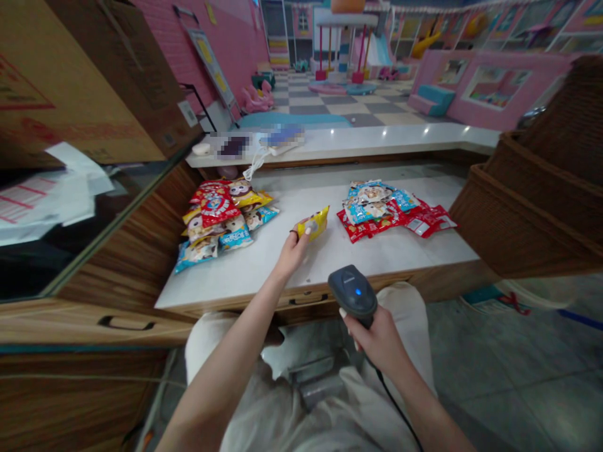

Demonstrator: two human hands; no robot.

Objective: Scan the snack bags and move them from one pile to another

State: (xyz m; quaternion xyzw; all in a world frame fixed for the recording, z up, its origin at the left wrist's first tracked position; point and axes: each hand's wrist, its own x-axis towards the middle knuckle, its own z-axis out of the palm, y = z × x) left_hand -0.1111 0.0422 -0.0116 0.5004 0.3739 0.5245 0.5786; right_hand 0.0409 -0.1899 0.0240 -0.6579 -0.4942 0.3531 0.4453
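The hands are both closed: the left hand (293,251) pinches a light, soft yellow snack packet (315,223) by its end, and the right hand (379,342) grips a stiff corded barcode scanner (353,294) near the worktop (377,254) edge.

A white worktop (353,251) with a wooden edge carries two groups of snack packets: a piled heap of red, yellow and blue packets (221,220) at left and a flatter spread of blue and red packets (391,210) at right, well apart. A white cable (257,166) lies on the raised white ledge (377,141) at the far side.
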